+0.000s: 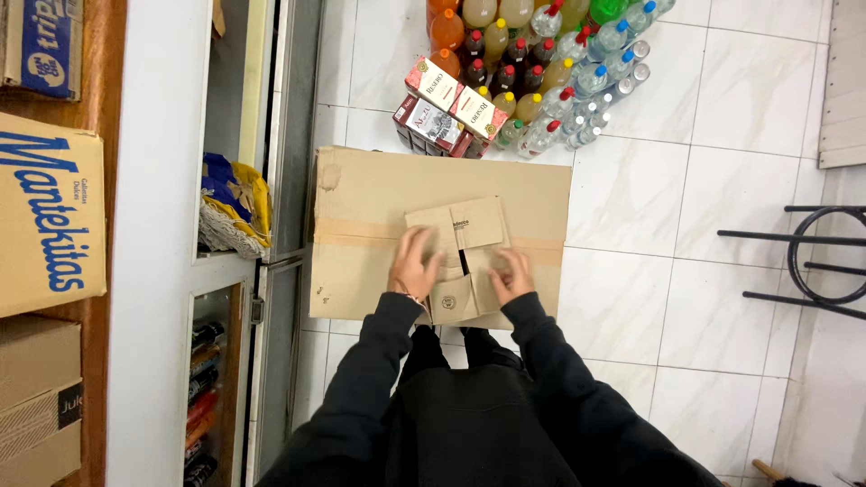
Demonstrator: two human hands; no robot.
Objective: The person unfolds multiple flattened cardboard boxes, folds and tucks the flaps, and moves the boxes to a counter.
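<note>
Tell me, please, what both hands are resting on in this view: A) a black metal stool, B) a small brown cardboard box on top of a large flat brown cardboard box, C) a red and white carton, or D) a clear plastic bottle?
B: the left hand and right hand press the flaps of the small brown cardboard box lying on the large flat brown cardboard box.

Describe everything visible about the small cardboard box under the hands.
The small box is plain brown cardboard with faint dark print on its flaps. It sits on top of a larger flat brown carton, near that carton's front edge. Its top flaps are folded inward, overlapping, with a dark gap showing between them at the middle. The left hand presses on the left flaps and the right hand on the right ones. Its sides are hidden from this overhead view.
</note>
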